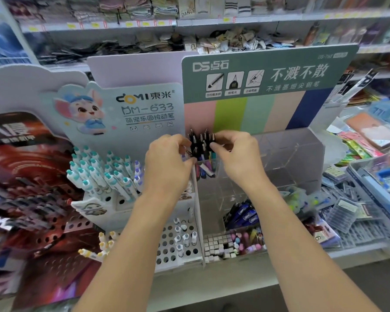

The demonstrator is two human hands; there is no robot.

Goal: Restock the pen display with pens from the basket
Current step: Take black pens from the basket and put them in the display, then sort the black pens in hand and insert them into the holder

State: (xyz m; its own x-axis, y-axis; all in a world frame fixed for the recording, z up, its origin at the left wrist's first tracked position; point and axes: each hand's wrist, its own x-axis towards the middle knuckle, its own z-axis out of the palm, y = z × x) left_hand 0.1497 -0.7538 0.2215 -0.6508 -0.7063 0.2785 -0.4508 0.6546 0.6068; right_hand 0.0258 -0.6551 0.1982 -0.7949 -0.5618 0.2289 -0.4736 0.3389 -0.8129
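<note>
A bundle of black-tipped pens [202, 141] stands tips up in the back left compartment of the clear acrylic pen display [286, 167]. My left hand [167, 163] grips the bundle from the left and my right hand [236, 154] pinches it from the right. The pens' coloured lower ends show through the clear wall. The display's other back compartments hold nothing. Blue pens [241, 213] lie in a lower front compartment. No basket is in view.
A white display [131, 212] to the left holds teal-capped pens [99, 174] in a holed rack. A dark red display [32, 199] stands further left. Erasers [218, 246] fill a front tray. Packets and a blue tray [374, 183] crowd the right.
</note>
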